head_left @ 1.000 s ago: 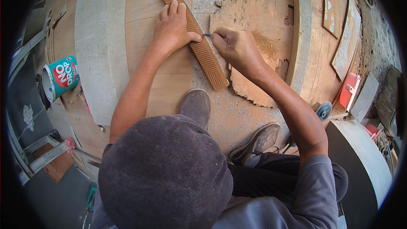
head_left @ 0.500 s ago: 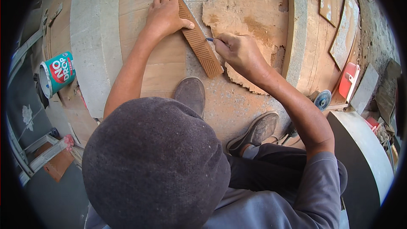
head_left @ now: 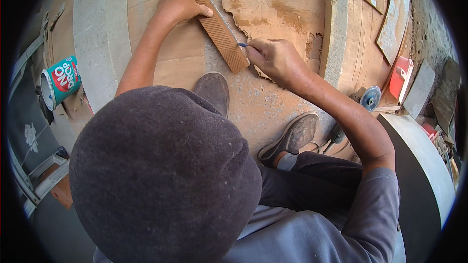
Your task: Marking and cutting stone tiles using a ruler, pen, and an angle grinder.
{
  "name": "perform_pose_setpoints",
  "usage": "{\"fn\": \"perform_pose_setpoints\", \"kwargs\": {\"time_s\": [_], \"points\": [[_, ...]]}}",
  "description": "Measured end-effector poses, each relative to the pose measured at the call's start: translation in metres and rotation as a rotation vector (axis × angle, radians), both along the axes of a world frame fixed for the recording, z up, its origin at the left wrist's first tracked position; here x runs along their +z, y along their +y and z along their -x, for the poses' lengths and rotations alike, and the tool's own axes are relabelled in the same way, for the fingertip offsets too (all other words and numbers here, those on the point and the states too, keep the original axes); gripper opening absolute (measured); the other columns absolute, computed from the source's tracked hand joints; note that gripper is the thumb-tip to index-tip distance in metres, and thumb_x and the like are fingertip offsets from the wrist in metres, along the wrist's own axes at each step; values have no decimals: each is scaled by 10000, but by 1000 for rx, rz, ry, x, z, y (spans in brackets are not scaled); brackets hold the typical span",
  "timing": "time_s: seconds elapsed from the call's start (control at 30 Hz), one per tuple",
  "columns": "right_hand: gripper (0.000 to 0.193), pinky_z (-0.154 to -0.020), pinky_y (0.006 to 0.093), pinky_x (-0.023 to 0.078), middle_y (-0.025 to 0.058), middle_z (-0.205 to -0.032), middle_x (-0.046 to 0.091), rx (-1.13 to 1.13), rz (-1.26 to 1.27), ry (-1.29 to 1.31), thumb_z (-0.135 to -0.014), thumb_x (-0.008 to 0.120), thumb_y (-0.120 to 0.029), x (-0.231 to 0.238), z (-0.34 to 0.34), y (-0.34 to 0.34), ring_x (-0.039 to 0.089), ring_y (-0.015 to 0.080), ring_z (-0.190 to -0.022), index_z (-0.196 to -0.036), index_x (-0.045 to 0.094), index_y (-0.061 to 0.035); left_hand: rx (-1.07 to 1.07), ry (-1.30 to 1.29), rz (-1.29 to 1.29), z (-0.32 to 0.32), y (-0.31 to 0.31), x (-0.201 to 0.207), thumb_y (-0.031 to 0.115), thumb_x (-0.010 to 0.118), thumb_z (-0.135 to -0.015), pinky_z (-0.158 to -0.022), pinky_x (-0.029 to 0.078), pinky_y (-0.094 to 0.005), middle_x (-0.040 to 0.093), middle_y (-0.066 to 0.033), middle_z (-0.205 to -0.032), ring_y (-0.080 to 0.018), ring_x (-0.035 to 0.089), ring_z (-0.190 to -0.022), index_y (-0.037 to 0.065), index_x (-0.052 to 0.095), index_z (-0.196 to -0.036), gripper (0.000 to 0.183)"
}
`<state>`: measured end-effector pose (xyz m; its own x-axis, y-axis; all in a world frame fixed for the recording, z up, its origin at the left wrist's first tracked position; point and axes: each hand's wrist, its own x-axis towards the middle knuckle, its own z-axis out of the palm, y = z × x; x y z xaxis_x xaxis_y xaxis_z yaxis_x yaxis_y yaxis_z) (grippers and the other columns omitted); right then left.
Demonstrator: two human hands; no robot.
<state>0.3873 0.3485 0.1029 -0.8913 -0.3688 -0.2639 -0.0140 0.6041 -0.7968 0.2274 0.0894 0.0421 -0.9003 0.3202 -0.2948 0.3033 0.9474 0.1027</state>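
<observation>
Ribbed strip (head_left: 220,33) lies under a half-open left hand (head_left: 178,1); the curled right hand (head_left: 280,59) grips a blue tool (head_left: 242,45) at its right edge.

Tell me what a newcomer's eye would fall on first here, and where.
Probably the dark cap, which fills the lower left. Next comes the ribbed brown strip slanting at top centre, with the left hand resting on it and the right hand holding a thin blue tool at the strip's edge. The teal bucket at far left also stands out.
</observation>
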Motion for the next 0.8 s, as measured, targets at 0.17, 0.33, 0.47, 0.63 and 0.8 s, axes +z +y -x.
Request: {"fn": "perform_pose_setpoints", "kwargs": {"time_s": [0.17,0.33,0.47,0.63,0.8], "points": [[275,-708,513,556,309,-786,657,-28,20,-44,-1002,611,-206,-1,-10,4,687,492,-765,-913,673,48,3,4,-2,-4,6,5,566,962,-628,-1169,444,-527,489,-292,-1543,-491,474,-1431,-61,447,-1495,1188],[270,-702,510,551,306,-780,649,-15,28,-50,-993,613,-199,4,-13,7,681,488,-754,-898,670,48,62,-86,-78,-3,14,31,440,984,-600,-1162,439,-496,525,-307,-1416,-485,493,-1357,-85,464,-1375,1071],[266,-694,513,540,302,-782,643,-19,30,-68,-985,622,-196,8,-19,15,678,482,-756,-878,663,45,75,-75,-62,-2,12,24,433,988,-600,-1147,456,-490,543,-303,-1407,-476,515,-1343,-83,488,-1353,1041],[251,-688,514,537,300,-773,637,-15,30,-30,-983,631,-189,6,-28,20,670,485,-747,-883,659,40,48,-61,-73,-2,11,22,434,990,-598,-1142,462,-493,545,-309,-1409,-480,521,-1338,-86,485,-1364,1055],[238,-693,514,536,297,-773,633,-20,44,-61,-984,635,-185,7,-32,19,668,485,-752,-893,656,34,64,-76,-59,-2,14,25,433,989,-601,-1143,461,-492,544,-314,-1412,-480,522,-1339,-93,482,-1369,1059]]}}
